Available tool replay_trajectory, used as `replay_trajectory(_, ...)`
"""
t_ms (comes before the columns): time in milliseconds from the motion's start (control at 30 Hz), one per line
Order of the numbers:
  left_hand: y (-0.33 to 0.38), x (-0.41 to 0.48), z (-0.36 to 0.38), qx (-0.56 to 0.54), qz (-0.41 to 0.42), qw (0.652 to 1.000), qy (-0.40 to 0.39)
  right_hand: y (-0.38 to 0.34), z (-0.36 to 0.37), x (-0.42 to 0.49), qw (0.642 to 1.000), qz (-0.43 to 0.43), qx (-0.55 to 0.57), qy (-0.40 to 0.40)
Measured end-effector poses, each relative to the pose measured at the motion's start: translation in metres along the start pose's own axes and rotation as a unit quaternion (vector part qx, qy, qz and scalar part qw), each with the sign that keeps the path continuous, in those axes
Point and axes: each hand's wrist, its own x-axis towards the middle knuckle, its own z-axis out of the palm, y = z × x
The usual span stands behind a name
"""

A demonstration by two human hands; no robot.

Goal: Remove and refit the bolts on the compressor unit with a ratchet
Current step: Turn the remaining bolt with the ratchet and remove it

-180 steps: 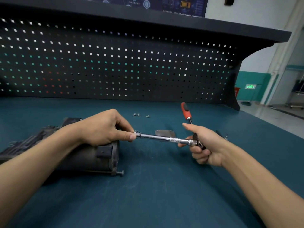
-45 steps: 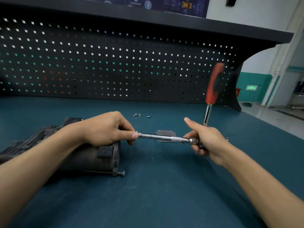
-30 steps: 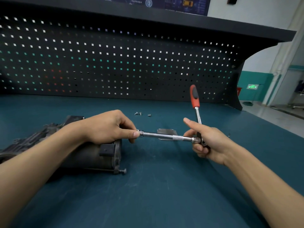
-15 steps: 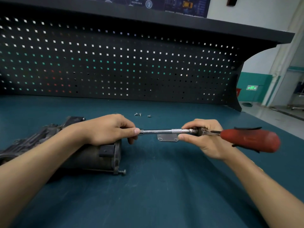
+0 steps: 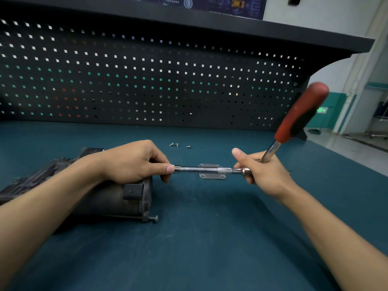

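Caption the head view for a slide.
Left hand pinches the extension bar at the compressor unit while the right hand grips the red-handled ratchet.

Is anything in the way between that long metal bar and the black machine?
Nothing visible. The bar runs straight to the compressor unit, where the left hand pinches its tip and hides the contact. The metal plate lies flat behind it.
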Motion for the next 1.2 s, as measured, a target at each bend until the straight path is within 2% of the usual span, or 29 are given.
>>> replay_trajectory(267,0.001,0.000,0.000,-0.005,-0.009,1.000,0.006,-0.004,0.001,0.000,0.987,0.134,0.085,-0.027)
replay_trajectory(400,0.001,0.000,0.000,-0.008,-0.005,1.000,0.001,-0.008,0.001,0.000,0.967,0.214,0.115,-0.075)
replay_trajectory(567,0.000,0.000,0.000,-0.012,-0.001,1.000,-0.003,-0.008,-0.002,0.000,0.924,0.306,0.163,-0.164)
replay_trajectory(700,0.000,0.000,0.000,-0.009,-0.003,1.000,0.003,-0.004,-0.001,0.002,0.916,0.324,0.162,-0.172)
replay_trajectory(833,0.001,0.000,0.002,-0.011,-0.008,1.000,0.003,0.001,0.001,0.002,0.943,0.268,0.152,-0.123)
replay_trajectory(1000,0.001,0.000,0.002,-0.020,-0.011,1.000,0.010,0.003,0.003,0.002,0.990,0.090,0.087,-0.061)
replay_trajectory(1100,0.002,-0.001,0.004,-0.003,-0.015,1.000,0.012,0.007,0.000,0.003,0.998,-0.025,0.037,-0.053)
replay_trajectory(1200,0.003,-0.002,0.004,0.002,-0.019,1.000,-0.005,0.010,-0.001,0.002,0.993,-0.103,0.011,-0.051)
